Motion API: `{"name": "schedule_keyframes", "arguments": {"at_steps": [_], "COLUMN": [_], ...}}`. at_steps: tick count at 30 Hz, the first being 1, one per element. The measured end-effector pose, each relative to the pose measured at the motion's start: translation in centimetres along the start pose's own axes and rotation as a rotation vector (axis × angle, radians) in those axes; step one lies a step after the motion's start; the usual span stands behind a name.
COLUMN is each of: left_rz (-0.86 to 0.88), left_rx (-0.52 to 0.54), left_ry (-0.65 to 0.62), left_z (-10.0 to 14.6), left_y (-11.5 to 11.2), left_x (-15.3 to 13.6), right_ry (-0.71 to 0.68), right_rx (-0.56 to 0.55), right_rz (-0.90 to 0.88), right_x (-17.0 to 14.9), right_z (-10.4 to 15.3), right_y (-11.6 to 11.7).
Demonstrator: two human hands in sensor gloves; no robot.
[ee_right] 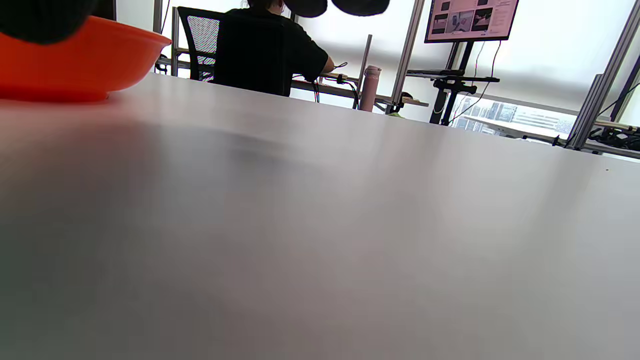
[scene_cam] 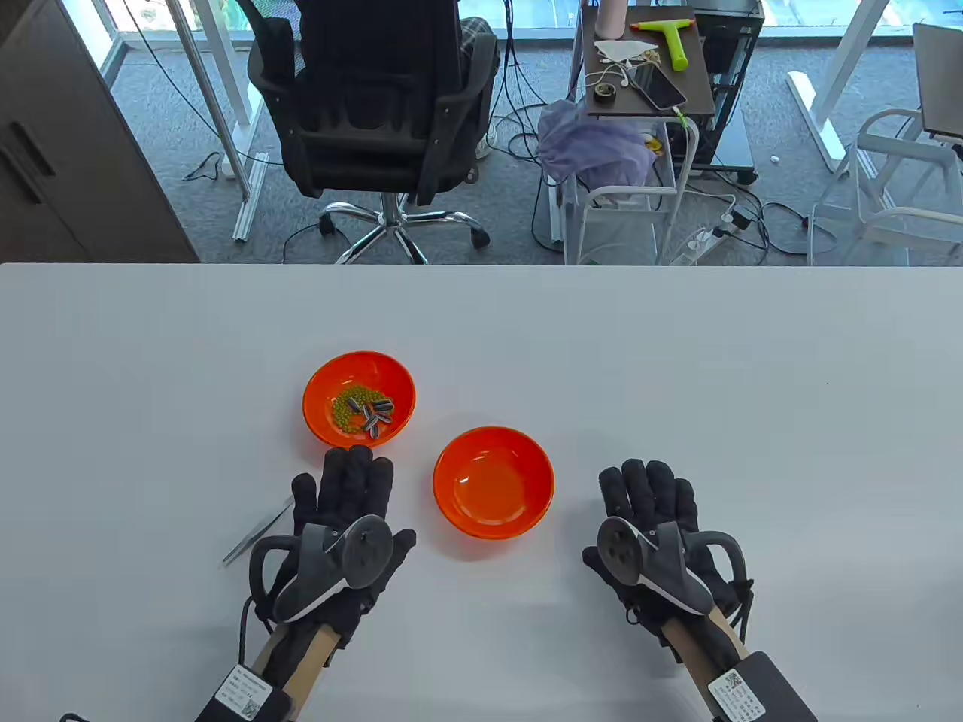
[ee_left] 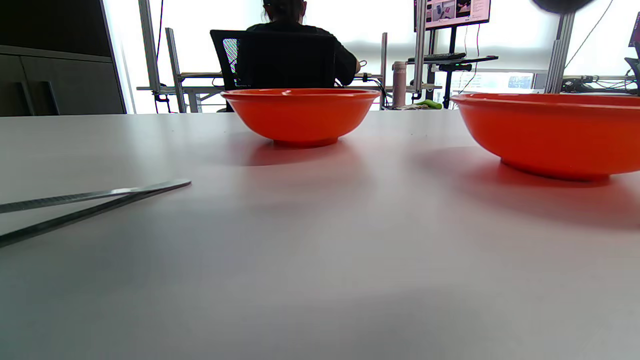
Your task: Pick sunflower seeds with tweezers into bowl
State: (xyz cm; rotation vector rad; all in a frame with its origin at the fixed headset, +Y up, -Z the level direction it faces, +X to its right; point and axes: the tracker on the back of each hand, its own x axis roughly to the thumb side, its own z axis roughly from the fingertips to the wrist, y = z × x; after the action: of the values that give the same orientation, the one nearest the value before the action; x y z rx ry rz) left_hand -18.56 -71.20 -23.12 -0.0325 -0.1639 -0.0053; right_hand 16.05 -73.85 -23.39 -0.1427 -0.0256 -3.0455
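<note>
- L hand [scene_cam: 342, 519]: flat on the surface [scene_cam: 752, 391], palm down, fingers spread out straight, holding nothing. Fingertips just short of the far bowl [scene_cam: 320, 387].
- R hand [scene_cam: 651, 519]: also flat, palm down, fingers out, holding nothing; sits to the R of the near bowl [scene_cam: 493, 511].
- Tweezers [scene_cam: 256, 530]: lie on the surface just L of the L hand, partly under its edge; tips point toward the far bowl. In L wrist view the two arms [ee_left: 95, 197] lie apart, meeting at one end.
- Sunflower seeds [scene_cam: 378, 417]: in the far bowl w/ green peas [scene_cam: 347, 410], seeds on the R side of the pile.
- Near bowl: btwn the hands, closer to the L one; no seeds visible inside.
- Behind the surface: office chair [scene_cam: 376, 98], small cart [scene_cam: 647, 68] w/ phone & bits.
</note>
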Motion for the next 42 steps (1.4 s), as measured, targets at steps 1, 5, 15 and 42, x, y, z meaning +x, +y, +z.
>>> {"name": "schedule_keyframes", "arguments": {"at_steps": [1, 5, 15, 42], "left_rz": [0.000, 0.000, 0.008, -0.088], "left_rx": [0.000, 0.000, 0.037, -0.331], "left_ry": [-0.001, 0.001, 0.023, 0.566], "left_z": [0.0, 0.0, 0.0, -2.5], "left_y": [0.0, 0.0, 0.2, -3.0], "left_x": [0.0, 0.0, -0.4, -10.5], "right_ry": [0.000, 0.001, 0.006, 0.014], "right_rx": [0.000, 0.002, -0.003, 0.043], "right_rz": [0.000, 0.002, -0.006, 0.009], "right_x": [0.0, 0.0, -0.1, -0.2], "right_z": [0.0, 0.0, -0.1, -0.3], "right_y": [0.0, 0.0, 0.0, 0.2]}}
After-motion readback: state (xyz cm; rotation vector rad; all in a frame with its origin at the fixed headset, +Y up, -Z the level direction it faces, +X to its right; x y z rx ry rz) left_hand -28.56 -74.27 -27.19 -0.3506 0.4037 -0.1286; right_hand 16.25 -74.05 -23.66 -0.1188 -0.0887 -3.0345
